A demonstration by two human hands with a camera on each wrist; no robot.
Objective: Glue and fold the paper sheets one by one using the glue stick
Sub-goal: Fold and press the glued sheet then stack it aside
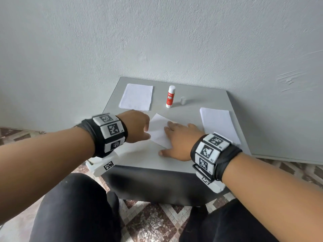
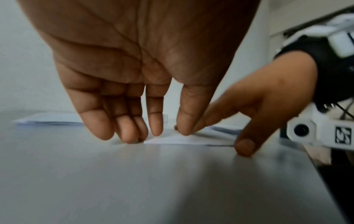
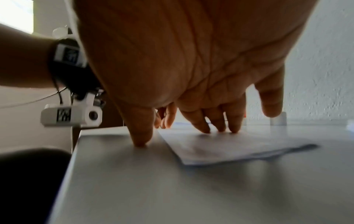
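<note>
Both hands down on the folded paper sheet point(image 1: 158, 130): right hand point(image 1: 178, 142) spread flat, pressing; left hand point(image 1: 138, 126) fingers straight, tips at its edge.

Back centre: glue stick point(image 1: 170, 96) and its cap point(image 1: 183, 100) stand upright, slightly apart.
Back left: paper stack point(image 1: 136, 96) lies flat.
Right: second stack point(image 1: 216, 122) lies flat.
Front edge: bare table point(image 1: 139, 158).

White folded sheet point(image 1: 158, 131) lying flat and skewed at table centre, white paper stack point(image 1: 136, 96) at far left, second paper pile point(image 1: 217, 122) at right, uncapped red-labelled glue stick point(image 1: 170, 96) upright between, its translucent cap point(image 1: 183, 100) just beside
</note>
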